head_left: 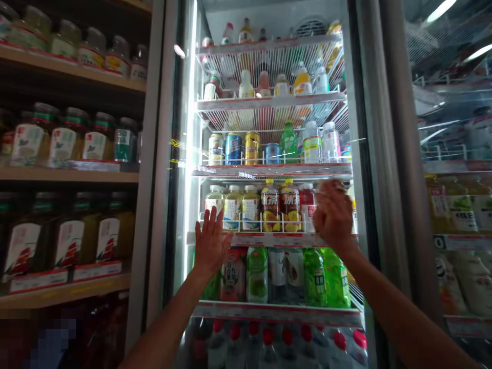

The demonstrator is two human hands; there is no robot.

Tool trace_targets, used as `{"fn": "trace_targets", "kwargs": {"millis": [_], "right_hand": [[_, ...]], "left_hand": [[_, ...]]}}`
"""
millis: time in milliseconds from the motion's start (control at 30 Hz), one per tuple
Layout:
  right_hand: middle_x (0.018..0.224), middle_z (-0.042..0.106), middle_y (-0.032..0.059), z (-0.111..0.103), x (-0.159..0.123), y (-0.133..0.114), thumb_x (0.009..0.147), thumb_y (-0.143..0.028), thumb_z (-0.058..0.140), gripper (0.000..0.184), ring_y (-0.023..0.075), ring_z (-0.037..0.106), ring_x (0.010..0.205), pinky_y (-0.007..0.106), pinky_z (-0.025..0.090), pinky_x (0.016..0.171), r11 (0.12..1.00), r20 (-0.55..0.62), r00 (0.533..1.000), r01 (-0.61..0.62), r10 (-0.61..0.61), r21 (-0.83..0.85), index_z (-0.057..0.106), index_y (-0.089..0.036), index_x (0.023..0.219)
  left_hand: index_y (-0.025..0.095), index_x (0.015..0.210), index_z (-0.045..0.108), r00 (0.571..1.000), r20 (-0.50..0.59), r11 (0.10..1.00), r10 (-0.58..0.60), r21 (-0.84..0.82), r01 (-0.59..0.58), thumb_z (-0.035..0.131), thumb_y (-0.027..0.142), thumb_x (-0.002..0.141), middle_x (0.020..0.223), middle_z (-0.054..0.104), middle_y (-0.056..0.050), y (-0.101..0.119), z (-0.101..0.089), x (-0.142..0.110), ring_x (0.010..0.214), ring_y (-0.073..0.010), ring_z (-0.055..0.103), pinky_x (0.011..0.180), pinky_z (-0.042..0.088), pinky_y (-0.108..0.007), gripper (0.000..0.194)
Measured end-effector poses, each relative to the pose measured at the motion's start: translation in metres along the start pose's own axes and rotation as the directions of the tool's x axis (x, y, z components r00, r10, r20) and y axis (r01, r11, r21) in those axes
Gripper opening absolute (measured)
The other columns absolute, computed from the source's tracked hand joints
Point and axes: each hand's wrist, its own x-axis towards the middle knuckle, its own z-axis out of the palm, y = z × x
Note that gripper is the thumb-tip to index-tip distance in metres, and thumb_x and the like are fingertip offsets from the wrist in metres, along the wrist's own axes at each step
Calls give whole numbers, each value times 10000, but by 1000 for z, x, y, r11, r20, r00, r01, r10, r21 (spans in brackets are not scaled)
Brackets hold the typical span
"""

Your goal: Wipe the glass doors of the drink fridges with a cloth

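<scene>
In front of me stands a lit drinks fridge point(277, 310), with reflections suggesting a glass door across it. My left hand point(210, 241) is open, palm forward and fingers stretched up, before the left end of a shelf with pale yellow tea bottles point(250, 207); it looks flat against the glass. My right hand point(333, 218) is raised and closed on the right, near a red-labelled bottle point(307, 205). Motion blurs it. A pale, crumpled patch shows at its top, too smeared to name. Both hands are apart from the bottles.
Brown iced-tea bottles point(270, 207), cans point(252, 148) and green bottles point(315, 277) fill the fridge shelves. Wooden shelves with jars point(28, 138) stand on the left. A metal door frame point(388, 154) separates another fridge section on the right.
</scene>
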Motion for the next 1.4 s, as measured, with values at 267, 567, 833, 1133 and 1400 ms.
{"fn": "trace_targets", "kwargs": {"millis": [267,567,833,1133,1400], "right_hand": [[1407,357,14,8,-15,-56,771,-131,444,511,215,272,1323,485,279,1075,992,140,987,68,-83,108,429,-266,1263],[1428,313,102,-18,-8,18,806,-194,453,500,283,260,1326,557,276,1029,980,7,987,-158,160,-125,390,-208,1302],[1410,362,34,5,-44,-85,787,-184,487,523,216,273,1322,441,287,1082,935,339,876,283,-342,212,399,-256,1297],[1432,309,88,-29,-57,15,819,-159,417,570,270,273,1322,548,307,1027,974,-80,975,-213,207,-74,290,-242,1368],[1384,403,66,-15,-76,-63,806,-156,445,551,213,294,1316,471,250,1079,988,317,936,133,-151,79,347,-273,1335]], "left_hand": [[176,1416,86,994,-73,997,-77,-19,76,313,465,882,1477,157,-129,15,9,0,1370,-271,78,1087,58,-524,649],[203,1416,101,993,-110,999,-46,-24,44,338,442,876,1477,175,-102,11,10,-4,1369,-257,99,1098,66,-495,637],[200,1414,122,994,-96,998,-55,-37,52,327,454,879,1479,171,-105,12,9,-3,1370,-255,98,1098,60,-493,626],[212,1416,95,993,-98,998,-67,-23,65,372,436,868,1484,153,-93,14,10,-4,1371,-257,91,1096,60,-495,654],[177,1410,147,992,-90,996,-85,-40,81,349,441,870,1472,191,-115,16,8,-4,1370,-251,97,1098,47,-478,634]]}}
